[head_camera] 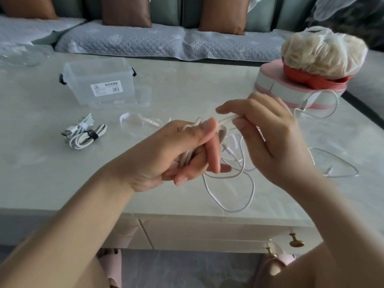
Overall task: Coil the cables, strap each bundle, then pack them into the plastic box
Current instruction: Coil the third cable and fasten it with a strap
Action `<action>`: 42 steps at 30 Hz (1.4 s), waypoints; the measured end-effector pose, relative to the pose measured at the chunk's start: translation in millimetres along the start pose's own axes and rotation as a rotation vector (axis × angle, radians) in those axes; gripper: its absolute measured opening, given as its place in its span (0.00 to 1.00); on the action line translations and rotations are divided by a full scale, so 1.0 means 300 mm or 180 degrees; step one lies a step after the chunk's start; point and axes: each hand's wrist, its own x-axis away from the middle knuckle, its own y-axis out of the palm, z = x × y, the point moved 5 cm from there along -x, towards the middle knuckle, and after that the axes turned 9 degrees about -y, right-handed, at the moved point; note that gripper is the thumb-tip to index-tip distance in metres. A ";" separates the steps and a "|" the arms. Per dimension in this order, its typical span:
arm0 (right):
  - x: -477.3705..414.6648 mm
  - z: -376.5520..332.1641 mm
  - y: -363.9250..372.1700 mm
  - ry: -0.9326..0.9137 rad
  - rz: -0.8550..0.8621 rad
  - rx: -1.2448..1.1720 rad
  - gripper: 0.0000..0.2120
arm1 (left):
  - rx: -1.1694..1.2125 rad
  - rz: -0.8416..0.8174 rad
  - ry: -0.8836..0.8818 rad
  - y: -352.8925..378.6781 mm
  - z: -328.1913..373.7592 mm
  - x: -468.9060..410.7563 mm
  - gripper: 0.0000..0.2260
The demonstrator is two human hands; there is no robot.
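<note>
2 strapped bundles (pixel 83 135) are lying just beside the plastic box (pixel 99 76), which is sitting open, seemingly empty. Left hand (pixel 182 154) is gripping a half-wound white cable (pixel 227 120) over the table; right hand (pixel 268 138) is pinching its free run. 1 loose cable (pixel 304 105) is waiting.

The plastic box (pixel 99 80) stands on the desk (pixel 31 163) at rear left. Two strapped bundles (pixel 84 135) lie in front of it. A loose cable (pixel 232 210) trails at front centre; the sofa (pixel 124 40) stands behind the desk.
</note>
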 end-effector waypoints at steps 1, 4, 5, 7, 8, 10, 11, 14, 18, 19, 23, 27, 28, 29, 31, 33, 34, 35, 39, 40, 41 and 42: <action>-0.004 0.002 0.007 0.0083 0.0004 -0.0055 0.13 | 0.0032 -0.0032 0.0051 -0.001 0.003 0.002 0.21; -0.012 0.026 0.036 0.0378 -0.0078 -0.0178 0.13 | 0.0382 -0.0192 0.0216 -0.014 0.005 0.008 0.21; -0.013 0.035 0.041 0.0457 -0.0094 -0.0179 0.14 | 0.0599 -0.0242 0.0247 -0.017 0.006 0.007 0.21; -0.017 0.043 0.048 0.0526 -0.0094 -0.0096 0.14 | 0.1187 -0.0438 0.0299 -0.008 0.021 0.008 0.21; -0.019 0.040 0.051 0.0522 -0.0093 -0.0027 0.14 | 0.1631 -0.0649 0.0327 0.001 0.029 0.012 0.21; -0.026 0.028 0.062 0.0503 -0.0115 0.0042 0.13 | 0.1861 -0.0753 0.0330 0.000 0.031 0.017 0.21; -0.028 0.021 0.069 0.0494 -0.0140 0.0069 0.13 | 0.1654 -0.0630 0.0334 -0.005 0.028 0.018 0.21; -0.031 0.007 0.092 0.0509 -0.0347 0.0245 0.15 | 0.1954 -0.0657 0.0524 -0.014 0.040 0.021 0.20; -0.030 -0.024 0.123 0.0385 -0.0525 0.0318 0.10 | 0.2732 -0.0460 0.0816 -0.086 0.049 0.027 0.17; -0.035 -0.037 0.127 0.0257 -0.0507 0.0421 0.09 | 0.2789 -0.0276 0.0835 -0.105 0.044 0.026 0.16; -0.037 -0.068 0.128 -0.0075 -0.0443 0.0499 0.10 | 0.2758 0.0426 0.0872 -0.140 0.029 0.027 0.16; -0.037 -0.073 0.120 -0.0126 -0.0418 0.0462 0.10 | 0.2374 0.0515 0.1036 -0.131 0.046 0.020 0.18; -0.035 -0.073 0.122 -0.0134 -0.0448 0.0464 0.11 | 0.2230 0.0495 0.1069 -0.123 0.053 0.020 0.19; -0.032 -0.072 0.126 -0.0145 -0.0494 0.0480 0.11 | 0.2114 0.0494 0.1107 -0.116 0.058 0.019 0.19; -0.023 -0.067 0.135 -0.0153 -0.0606 0.0520 0.12 | 0.1914 0.0618 0.1145 -0.113 0.060 0.014 0.21; -0.013 -0.058 0.146 -0.0124 -0.0770 0.0507 0.10 | 0.1712 0.0956 0.1082 -0.119 0.047 0.011 0.23; -0.009 -0.054 0.150 -0.0130 -0.0842 0.0505 0.09 | 0.1636 0.1165 0.1047 -0.125 0.041 0.010 0.25; -0.007 -0.053 0.154 -0.0154 -0.0896 0.0520 0.09 | 0.1568 0.1386 0.1008 -0.136 0.033 0.009 0.25; -0.001 -0.068 0.153 -0.0233 -0.0927 0.0458 0.08 | 0.0699 0.2428 0.0954 -0.210 0.018 0.019 0.15; 0.000 -0.074 0.151 -0.0257 -0.0915 0.0445 0.08 | 0.0481 0.2610 0.0968 -0.227 0.019 0.026 0.13; 0.000 -0.081 0.149 -0.0278 -0.0912 0.0431 0.08 | 0.0296 0.2746 0.0977 -0.235 0.019 0.031 0.14; 0.000 -0.087 0.148 -0.0301 -0.0915 0.0415 0.08 | 0.0117 0.2858 0.0982 -0.240 0.021 0.036 0.15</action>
